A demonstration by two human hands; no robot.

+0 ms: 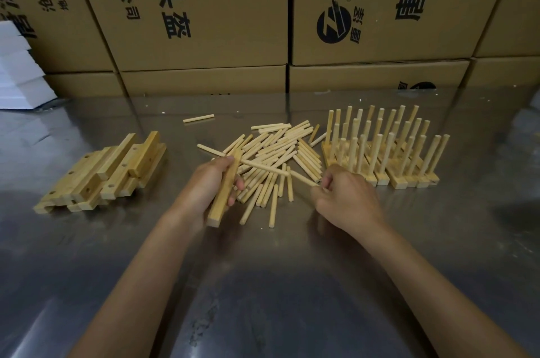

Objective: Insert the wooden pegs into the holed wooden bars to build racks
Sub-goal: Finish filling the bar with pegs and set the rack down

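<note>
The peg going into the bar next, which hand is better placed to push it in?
Probably the right hand. It already pinches a peg by one end, its other end reaching toward the bar. The left hand is wrapped around that bar, holding it over the loose pegs.

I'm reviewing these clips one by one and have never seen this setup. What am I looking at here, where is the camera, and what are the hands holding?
There is no machine: a person works with bare hands, filmed by one camera worn on the head, looking down at a metal table. The left hand grips a wooden bar. The right hand pinches one peg at its end. Between the hands lies a pile of loose pegs. Unused holed bars are stacked at the left; finished racks with upright pegs stand at the right. Cardboard boxes line the back.
</note>
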